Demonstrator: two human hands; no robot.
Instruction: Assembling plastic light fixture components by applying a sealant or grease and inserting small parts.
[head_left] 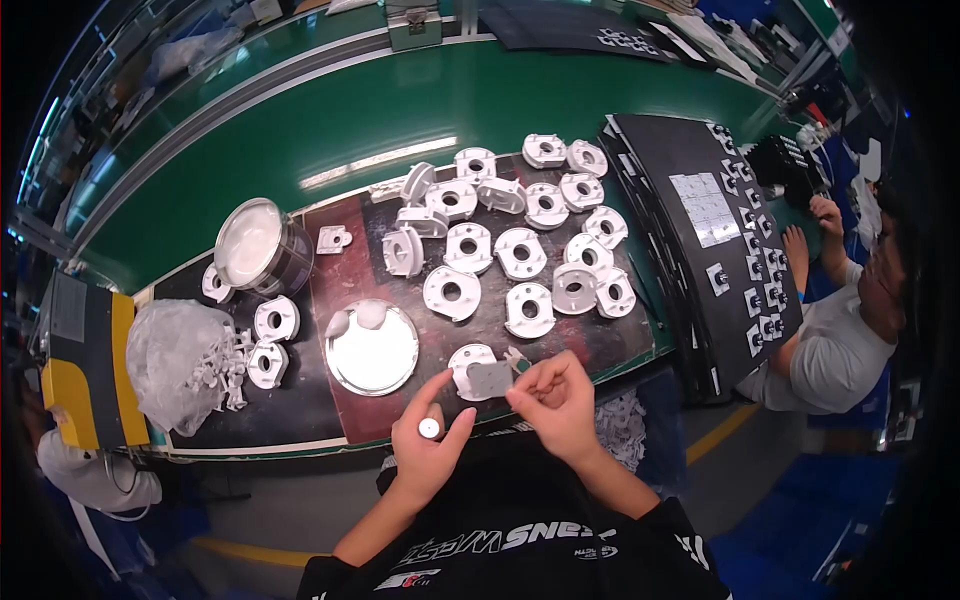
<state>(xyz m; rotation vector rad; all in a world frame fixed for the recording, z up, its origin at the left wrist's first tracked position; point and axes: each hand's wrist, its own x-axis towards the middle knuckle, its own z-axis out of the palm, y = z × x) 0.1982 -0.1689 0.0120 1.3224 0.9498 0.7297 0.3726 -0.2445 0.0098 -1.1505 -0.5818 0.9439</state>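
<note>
While both forearms angle up and inward from below, head view has the hands near each other at the near edge of the surface [290, 415]. Left hand [425, 440]: palm turned inward, index and thumb spread in an open V, index pointing up; lower fingers curled round a white-ended cylinder [429, 428], round end facing up. Index tip is at the left edge of a white housing [459, 378]; can't tell if touching. Right hand [562, 405]: wrist bent inward, back of hand up, thumb and index pinching the right edge of a grey plate [488, 381], other fingers folded. Plate lies across the housing in view, between the hands; contact unclear. Round lid [372, 355] sits left of it, more housings beyond.
</note>
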